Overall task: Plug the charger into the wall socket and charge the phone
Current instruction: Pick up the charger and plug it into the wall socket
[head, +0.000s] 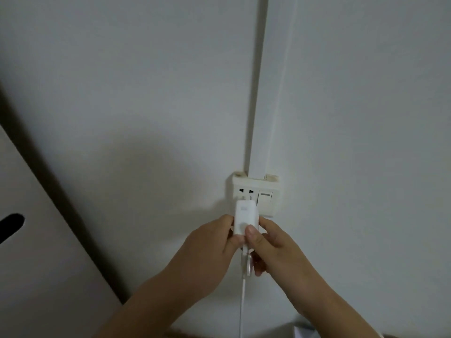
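A white charger (245, 215) stands against the lower holes of the white wall socket (253, 195), and whether its prongs are in I cannot tell. My left hand (210, 242) grips its left side. My right hand (271, 242) pinches its right side, thumb on the front face. A white cable (242, 289) hangs straight down from the charger's base between my hands. The upper pair of socket holes is bare. No phone is in view.
A rocker switch (265, 201) sits on the right half of the socket plate. A white cable duct (260, 93) runs up the wall from the plate. A pale cabinet panel (36, 240) with a dark slot handle stands at the left.
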